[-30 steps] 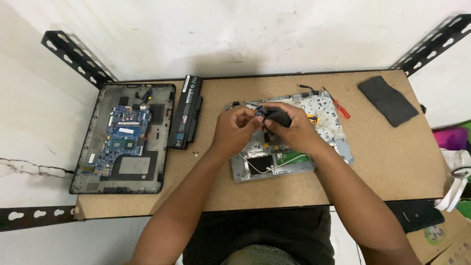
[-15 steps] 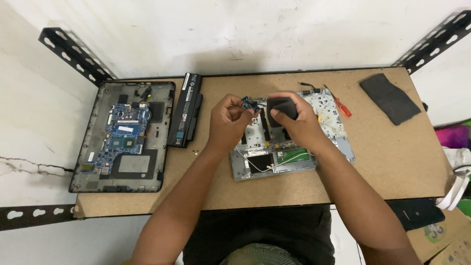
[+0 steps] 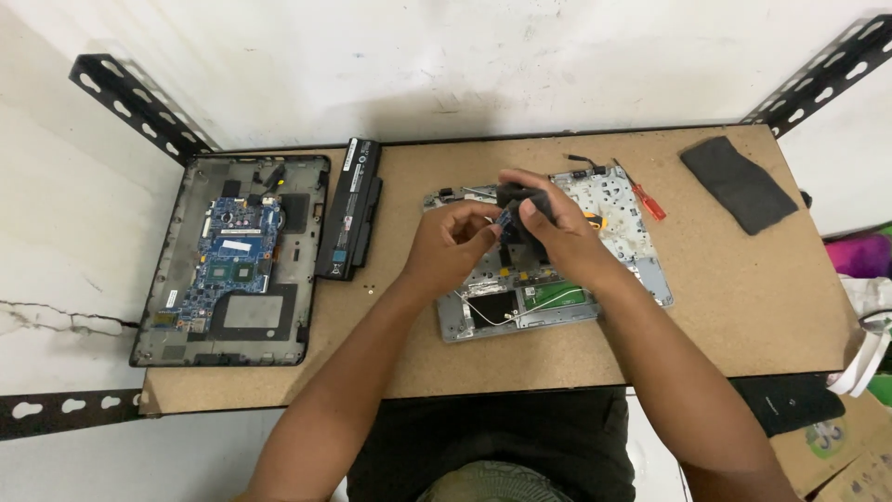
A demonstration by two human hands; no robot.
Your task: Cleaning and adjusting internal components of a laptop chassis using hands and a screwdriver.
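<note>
Head view: both hands are up off the bench now. A sec ago they were low over the silver laptop shell (image 3: 557, 279), working something loose; since then the small black part (image 3: 522, 206) w/ a bit of blue board on it has come clear and is held above the shell, roughly over its middle. Looks to me like that part is freed from the chassis, though I can't tell exactly what it is.

Left hand (image 3: 452, 244): fingers pinched together on the blue edge of the part. Right hand (image 3: 555, 231): fingers clamped round the black body from above.

Count on the wooden table (image 3: 446, 363): 2 opened laptop halves, i.e. the silver shell and 1 dark base w/ blue motherboard (image 3: 232, 260) at far left; 1 black battery pack (image 3: 350, 221) just beside that base; 1 red-handled screwdriver (image 3: 641, 195) touching the shell's far right corner; 1 dark cloth (image 3: 737, 184) well apart at right; a couple of tiny screws (image 3: 369, 288) near the battery.
</note>
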